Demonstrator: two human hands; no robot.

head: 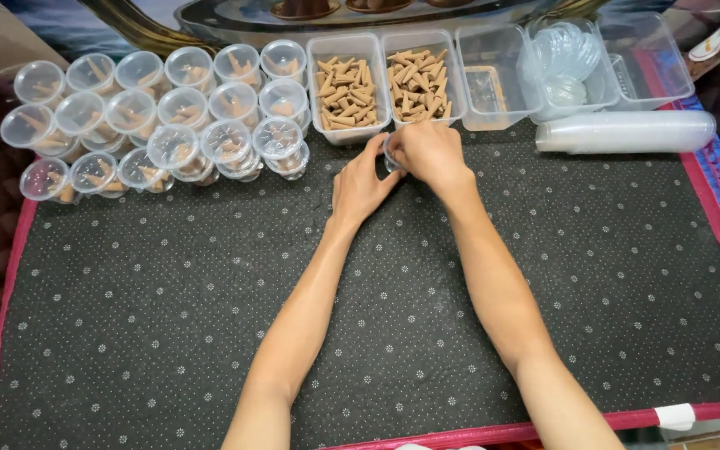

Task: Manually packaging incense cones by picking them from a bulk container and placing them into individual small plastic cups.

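— At the far edge of the worktop (377, 333), what do your hands hold?
— Your left hand (360, 185) and right hand (431, 152) both have a clenched grip on one small clear cup (391, 155), just before the tubs of brown cones (347, 92).

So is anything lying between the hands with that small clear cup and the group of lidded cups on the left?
Nothing visible does. The left hand and right hand hold the small clear cup just in front of the cone trays. Bare dotted mat runs from there to the nearest lidded cups.
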